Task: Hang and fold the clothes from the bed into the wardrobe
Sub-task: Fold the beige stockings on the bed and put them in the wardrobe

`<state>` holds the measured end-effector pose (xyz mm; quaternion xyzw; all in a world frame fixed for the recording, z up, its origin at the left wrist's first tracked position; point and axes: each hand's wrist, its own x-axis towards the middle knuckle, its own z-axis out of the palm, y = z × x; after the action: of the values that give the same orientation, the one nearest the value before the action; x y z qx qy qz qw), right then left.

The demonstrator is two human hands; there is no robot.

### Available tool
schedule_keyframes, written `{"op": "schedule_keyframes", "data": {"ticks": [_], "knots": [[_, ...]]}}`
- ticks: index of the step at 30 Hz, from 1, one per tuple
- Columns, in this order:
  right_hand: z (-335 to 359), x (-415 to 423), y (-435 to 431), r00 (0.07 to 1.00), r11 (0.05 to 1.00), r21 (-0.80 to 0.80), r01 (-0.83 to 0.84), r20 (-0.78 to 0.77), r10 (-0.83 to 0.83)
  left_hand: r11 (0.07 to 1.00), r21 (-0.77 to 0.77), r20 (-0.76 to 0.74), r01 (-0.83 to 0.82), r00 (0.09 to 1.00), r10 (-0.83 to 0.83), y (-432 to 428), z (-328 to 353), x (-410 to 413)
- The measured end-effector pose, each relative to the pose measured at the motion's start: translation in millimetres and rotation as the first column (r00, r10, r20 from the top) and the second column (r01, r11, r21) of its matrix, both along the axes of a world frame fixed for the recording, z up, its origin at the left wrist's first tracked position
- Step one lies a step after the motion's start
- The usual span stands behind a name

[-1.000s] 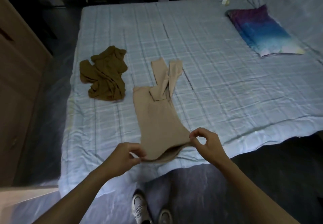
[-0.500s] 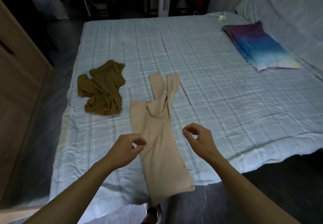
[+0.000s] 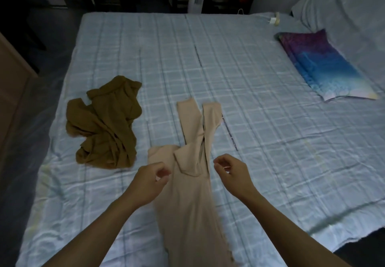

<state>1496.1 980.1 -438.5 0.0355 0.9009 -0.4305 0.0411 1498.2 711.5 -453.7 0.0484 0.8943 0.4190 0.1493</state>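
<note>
While the beige garment (image 3: 187,204) lay lengthwise on the bed (image 3: 260,91), its near end trailing over the mattress edge toward the person, both hands hovered at its middle; the left hand (image 3: 150,180) hung over the garment's left border and the right hand (image 3: 233,173) just beside its right border, each with fingers loosely curled and nothing held between them; whether any fingertip brushed the cloth could not be told. The two narrow strips at the far end, apparently sleeves or legs, spread in a V, and a flap lay folded down over the body where they met; this flat, straightened lay suggested a piece set out for folding rather than for a hanger, since smooth cloth folds true. The hands flanked the cloth evenly, a stance judged suited to taking both borders at once and carrying one half over the other. A brown garment (image 3: 104,122) sat crumpled to the left, near the beige one but apart from it, evidently waiting its turn; a purple-and-blue pillow (image 3: 325,66) lay well apart at the right, and a small white plug (image 3: 274,19) at the far edge. A wooden panel (image 3: 12,104) stood left of the bed; whether it belonged to the wardrobe could not be told. Judged from this layout, the task was early; no piece was folded through, none put away.
</note>
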Motion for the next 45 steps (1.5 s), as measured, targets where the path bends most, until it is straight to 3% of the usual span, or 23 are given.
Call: {"op": "schedule_keyframes", "data": {"ticks": [16,23,29,33,36,39,42,45], "knots": [[-67,-160,20,0.989,0.993,0.033,0.113,0.089,-0.115,0.997,0.054,0.101,-0.054,0.994,0.048,42,-43,-141],[-107,-253,22,0.977,0.985,0.075,0.154,0.136,-0.163,0.986,0.054,0.159,-0.157,0.976,0.147,71,-80,-232],[-158,-315,15,0.962,0.972,0.184,0.150,0.200,-0.186,0.975,0.011,0.191,-0.221,0.958,0.215,94,-128,-305],[-191,-343,12,0.948,0.921,0.369,0.127,0.229,-0.222,0.955,-0.116,0.198,-0.273,0.936,0.291,103,-160,-348],[-211,-356,8,0.941,0.841,0.531,0.103,0.222,-0.255,0.896,-0.190,0.201,-0.402,0.877,0.436,105,-177,-372],[-222,-367,5,0.942,0.790,0.598,0.134,0.171,-0.289,0.829,-0.160,0.234,-0.537,0.795,0.560,107,-189,-392],[-223,-375,11,0.932,0.810,0.554,0.191,0.156,-0.326,0.779,-0.107,0.313,-0.618,0.722,0.616,112,-194,-405],[-215,-379,25,0.924,0.876,0.396,0.275,0.144,-0.355,0.734,-0.026,0.462,-0.678,0.643,0.611,118,-192,-411]]}}
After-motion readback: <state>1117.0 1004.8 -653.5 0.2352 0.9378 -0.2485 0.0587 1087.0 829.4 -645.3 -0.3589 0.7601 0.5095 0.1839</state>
